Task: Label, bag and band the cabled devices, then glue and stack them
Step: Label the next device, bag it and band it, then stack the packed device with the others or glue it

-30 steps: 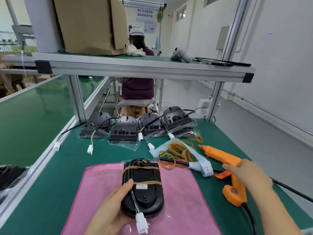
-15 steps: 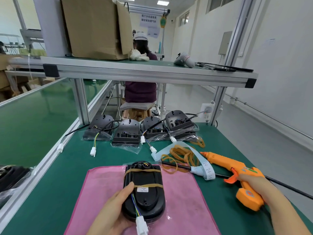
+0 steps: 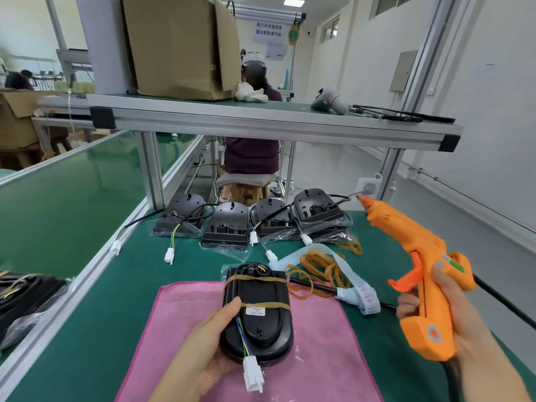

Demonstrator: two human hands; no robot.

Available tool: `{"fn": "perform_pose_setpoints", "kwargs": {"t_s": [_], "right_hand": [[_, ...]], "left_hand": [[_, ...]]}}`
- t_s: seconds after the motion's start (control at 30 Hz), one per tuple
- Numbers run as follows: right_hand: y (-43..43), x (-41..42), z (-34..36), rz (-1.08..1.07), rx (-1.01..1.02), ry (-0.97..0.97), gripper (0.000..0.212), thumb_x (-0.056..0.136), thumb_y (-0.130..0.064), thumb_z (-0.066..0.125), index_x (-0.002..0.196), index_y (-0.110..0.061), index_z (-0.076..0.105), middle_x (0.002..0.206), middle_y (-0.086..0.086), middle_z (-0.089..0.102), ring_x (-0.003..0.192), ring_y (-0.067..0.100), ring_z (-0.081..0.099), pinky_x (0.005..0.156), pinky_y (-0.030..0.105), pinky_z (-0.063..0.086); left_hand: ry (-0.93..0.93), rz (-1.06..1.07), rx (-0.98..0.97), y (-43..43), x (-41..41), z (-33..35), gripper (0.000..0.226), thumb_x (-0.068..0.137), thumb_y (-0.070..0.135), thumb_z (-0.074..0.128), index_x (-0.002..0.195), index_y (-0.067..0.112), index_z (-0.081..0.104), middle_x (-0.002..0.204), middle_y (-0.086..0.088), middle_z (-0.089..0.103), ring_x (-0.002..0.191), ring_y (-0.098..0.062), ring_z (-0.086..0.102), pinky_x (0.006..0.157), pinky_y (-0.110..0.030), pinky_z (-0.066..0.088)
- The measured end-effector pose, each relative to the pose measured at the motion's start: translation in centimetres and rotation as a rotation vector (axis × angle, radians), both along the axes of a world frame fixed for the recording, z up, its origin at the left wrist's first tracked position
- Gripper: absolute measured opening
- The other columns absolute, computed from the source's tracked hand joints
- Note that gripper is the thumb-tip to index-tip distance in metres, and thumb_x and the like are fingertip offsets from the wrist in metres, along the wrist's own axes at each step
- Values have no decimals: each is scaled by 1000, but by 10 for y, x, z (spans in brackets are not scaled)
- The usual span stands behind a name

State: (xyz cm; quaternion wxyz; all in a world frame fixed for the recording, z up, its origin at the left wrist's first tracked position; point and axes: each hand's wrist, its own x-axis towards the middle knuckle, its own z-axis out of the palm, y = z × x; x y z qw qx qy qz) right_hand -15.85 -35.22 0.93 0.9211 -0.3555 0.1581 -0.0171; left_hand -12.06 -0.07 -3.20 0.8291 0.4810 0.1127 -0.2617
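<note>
The left hand (image 3: 200,355) grips the black oval device (image 3: 258,317), which is wrapped in a clear bag, from its 8 o'clock side. The thumb (image 3: 229,307) lies on top, beside the nearer tan band. The device lies on the pink square cloth (image 3: 319,358) on the green table (image 3: 101,314). The right hand (image 3: 461,323) is closed around the handle of the orange plastic glue gun (image 3: 420,256), held in the air at 3 o'clock with its nozzle (image 3: 362,200) pointing toward 1 o'clock.

I think the main danger is the nozzle, presumably hot. If it touches the bag, the film can melt, and a drop can fall on the cloth or on the thumb. The gun's black cord at 4 o'clock can drag the pale blue label strip (image 3: 359,294) or the loose rubber bands (image 3: 322,268) at 2 o'clock. The white connector (image 3: 253,372) at 6 o'clock hangs free and can catch.

Count:
- One device in hand, with two bands around it.
- Four more black devices (image 3: 226,224) in a row at 12 o'clock. The rightmost is perhaps on top of another; I cannot tell.
- One glue gun, one cloth and one label strip.
- The loose bands are too tangled to count.
</note>
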Motion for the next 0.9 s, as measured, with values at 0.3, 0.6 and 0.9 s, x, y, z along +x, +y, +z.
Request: {"fn": "perform_pose_setpoints", "kwargs": {"t_s": [0.3,0.6,0.9], "right_hand": [[68,9,8,86,-401,-44,44,71,-18,61,111,0,63,93,15,74,42,11,47,40,21,44],[97,4,9,132,-958,4,24,83,-14,68,105,-10,62,90,5,76,50,13,58,50,24,49],[103,0,12,115,-1039,6,18,84,-17,68,101,-16,62,84,4,76,52,10,62,52,22,51]], "left_hand": [[-65,32,35,-1,14,0,57,70,30,71,119,3,63,110,-19,71,99,-36,70,83,-50,57],[-131,58,80,0,23,-1,50,71,32,67,112,3,66,104,-17,73,86,-28,73,67,-36,60],[-114,72,102,0,24,-7,54,74,32,68,119,2,62,107,-18,72,98,-33,70,81,-47,58]]}}
